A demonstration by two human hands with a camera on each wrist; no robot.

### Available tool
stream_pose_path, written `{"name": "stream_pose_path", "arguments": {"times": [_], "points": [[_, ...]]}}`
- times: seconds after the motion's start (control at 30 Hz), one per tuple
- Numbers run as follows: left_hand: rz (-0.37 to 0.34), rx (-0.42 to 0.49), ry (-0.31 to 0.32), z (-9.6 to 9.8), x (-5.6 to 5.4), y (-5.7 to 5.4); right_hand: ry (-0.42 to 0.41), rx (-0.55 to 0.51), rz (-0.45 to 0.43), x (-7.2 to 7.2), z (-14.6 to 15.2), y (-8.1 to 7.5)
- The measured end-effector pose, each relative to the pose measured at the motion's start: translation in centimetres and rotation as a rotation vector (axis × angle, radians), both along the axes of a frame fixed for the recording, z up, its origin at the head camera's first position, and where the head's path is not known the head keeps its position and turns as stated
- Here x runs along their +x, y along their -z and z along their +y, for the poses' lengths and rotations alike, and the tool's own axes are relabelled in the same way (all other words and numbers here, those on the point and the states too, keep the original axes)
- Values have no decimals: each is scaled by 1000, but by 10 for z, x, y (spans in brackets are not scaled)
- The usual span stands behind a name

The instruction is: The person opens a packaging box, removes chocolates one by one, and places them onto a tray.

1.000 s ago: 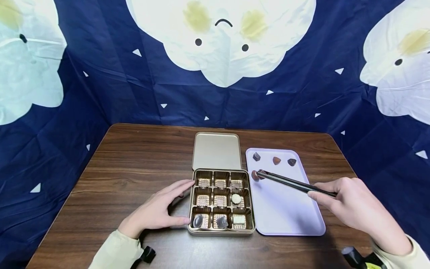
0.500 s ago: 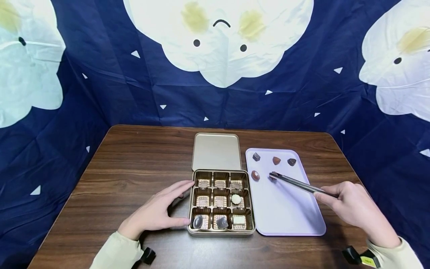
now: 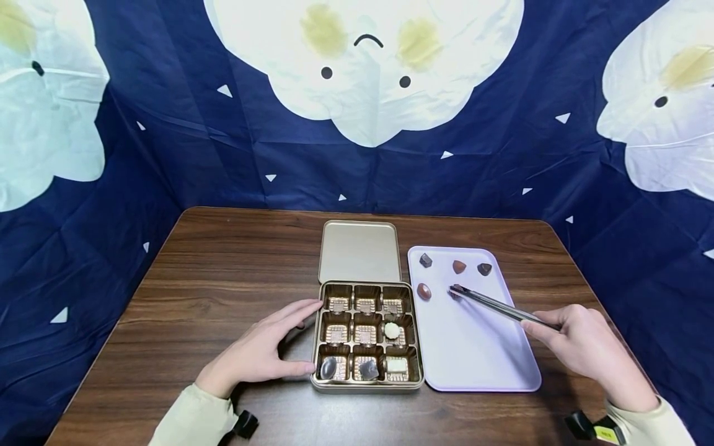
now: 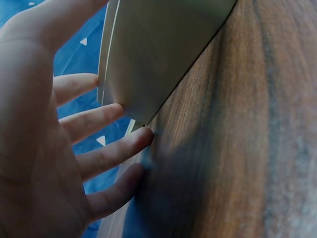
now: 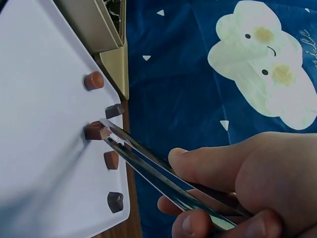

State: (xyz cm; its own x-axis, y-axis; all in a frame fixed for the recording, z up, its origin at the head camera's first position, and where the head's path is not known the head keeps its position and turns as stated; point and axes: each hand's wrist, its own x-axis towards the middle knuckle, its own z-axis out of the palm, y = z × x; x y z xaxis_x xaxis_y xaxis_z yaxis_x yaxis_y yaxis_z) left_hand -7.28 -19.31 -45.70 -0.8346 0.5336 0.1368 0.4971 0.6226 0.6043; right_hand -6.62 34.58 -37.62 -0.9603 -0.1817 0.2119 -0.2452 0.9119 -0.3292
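Observation:
My left hand [image 3: 262,347] steadies the gold tin [image 3: 368,386], fingers stretched along its left wall and the thumb at its lower left corner. Several compartments divide the tin. Its front row holds a dark oval chocolate [image 3: 328,367], a dark angular one [image 3: 369,369] and a white rectangular one [image 3: 397,364]; a round white chocolate [image 3: 392,330] sits above that last one. My right hand [image 3: 580,344] grips metal tongs [image 3: 502,307]. Their toothed tips, slightly apart, are at a brown chocolate [image 5: 93,131] on the lilac tray [image 3: 474,353].
Across the tray's far part lie a dark cube-like chocolate [image 3: 426,259], a reddish-brown one [image 3: 458,266] and a dark one [image 3: 484,269]. A brown oval chocolate [image 3: 424,291] lies left of the tongs' tips. Behind the tin is its gold lid [image 3: 360,251]. A blue cloth [image 3: 223,155] hangs behind the table.
The tongs' tips have moved right, from the brown oval chocolate to the brown chocolate beside it, and have barely shifted in the last half second. My left hand has stayed put.

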Motion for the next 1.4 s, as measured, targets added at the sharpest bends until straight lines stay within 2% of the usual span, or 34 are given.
{"name": "stream_pose_path", "arguments": {"times": [0.1,0.3,0.47,0.7,0.87,1.13,1.4], "points": [[0,-1,0,0,0,0,-6,-1,7,0,0,1],[-5,-4,-5,0,1,-2,12,-12,-50,1,-1,0],[4,-6,-4,0,0,-1,22,-16,-55,2,-1,0],[19,-1,3,0,0,0,39,-5,5,8,-1,-12],[19,-3,2,-1,0,1,28,-69,56,13,-5,-19],[21,-3,3,-1,1,1,-92,-194,85,25,-19,-22],[15,-4,1,-1,0,0,-254,-231,112,30,-34,-24]]}}
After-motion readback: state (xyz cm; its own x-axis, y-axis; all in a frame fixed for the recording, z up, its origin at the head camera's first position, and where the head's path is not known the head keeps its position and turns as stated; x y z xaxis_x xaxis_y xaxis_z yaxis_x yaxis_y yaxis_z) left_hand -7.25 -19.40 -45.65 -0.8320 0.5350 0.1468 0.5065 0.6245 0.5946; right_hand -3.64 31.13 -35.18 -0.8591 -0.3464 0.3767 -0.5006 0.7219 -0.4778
